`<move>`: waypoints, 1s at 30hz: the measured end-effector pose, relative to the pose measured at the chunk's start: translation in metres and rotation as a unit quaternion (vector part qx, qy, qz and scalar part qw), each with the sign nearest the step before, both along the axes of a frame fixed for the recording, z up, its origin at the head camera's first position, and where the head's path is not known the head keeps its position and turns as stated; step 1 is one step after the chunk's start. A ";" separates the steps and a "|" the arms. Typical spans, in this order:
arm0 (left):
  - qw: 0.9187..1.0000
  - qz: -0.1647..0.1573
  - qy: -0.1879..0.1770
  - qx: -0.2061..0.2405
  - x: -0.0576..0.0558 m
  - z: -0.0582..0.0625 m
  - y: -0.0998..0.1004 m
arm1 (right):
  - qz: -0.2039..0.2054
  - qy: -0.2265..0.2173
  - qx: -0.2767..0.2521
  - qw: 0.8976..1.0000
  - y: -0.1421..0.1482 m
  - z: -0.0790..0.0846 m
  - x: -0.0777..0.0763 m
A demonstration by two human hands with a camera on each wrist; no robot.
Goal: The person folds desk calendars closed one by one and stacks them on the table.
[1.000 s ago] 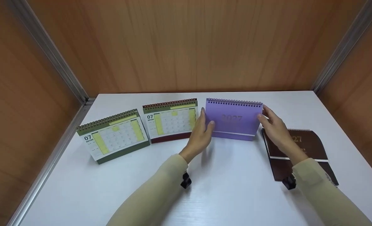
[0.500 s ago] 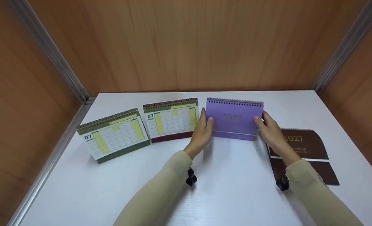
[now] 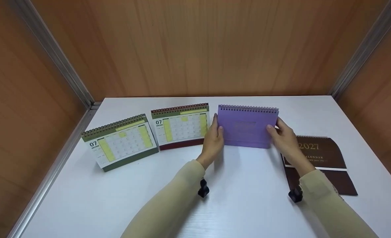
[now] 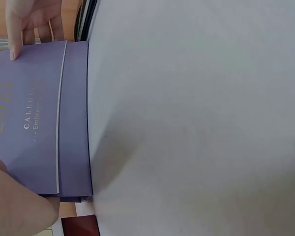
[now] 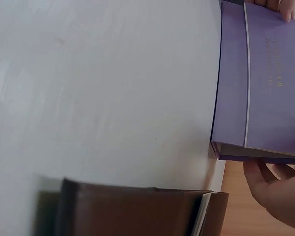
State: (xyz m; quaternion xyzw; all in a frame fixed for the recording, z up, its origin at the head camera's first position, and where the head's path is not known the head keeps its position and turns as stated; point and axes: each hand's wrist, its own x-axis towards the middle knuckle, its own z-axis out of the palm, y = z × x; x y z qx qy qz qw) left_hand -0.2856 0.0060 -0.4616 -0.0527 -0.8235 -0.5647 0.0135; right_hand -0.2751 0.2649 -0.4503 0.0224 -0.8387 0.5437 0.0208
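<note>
A purple spiral-bound desk calendar (image 3: pixel 246 132) with gold lettering stands on the white table, its rings along the top. My left hand (image 3: pixel 212 142) grips its left edge, thumb at the front cover. At the opposite edge, my right hand (image 3: pixel 285 140) pinches the calendar, thumb in front and fingers behind. In the left wrist view the cover (image 4: pixel 39 108) reads 2027, and the right hand (image 4: pixel 34 22) shows at the far edge. From the right wrist, the calendar's side (image 5: pixel 255 153) appears as a folded stand, with right-hand fingers (image 5: pixel 265 177) beside it.
Left of the purple calendar stand two calendars showing month 07, one with a maroon base (image 3: pixel 182 129) and one with a green base (image 3: pixel 119 145). A brown 2027 calendar (image 3: pixel 324 155) lies partly under the right forearm. Wooden panels (image 3: pixel 195 49) enclose the white table (image 3: pixel 241 198).
My right hand has moved left and closed on the purple calendar's right edge. The calendar has shifted slightly right and its front face has changed angle. The other calendars stay put.
</note>
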 end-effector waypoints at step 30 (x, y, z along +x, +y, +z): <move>0.998 -0.020 0.050 -0.016 0.035 0.033 -0.026 | -0.039 0.091 0.102 0.990 0.002 0.045 0.040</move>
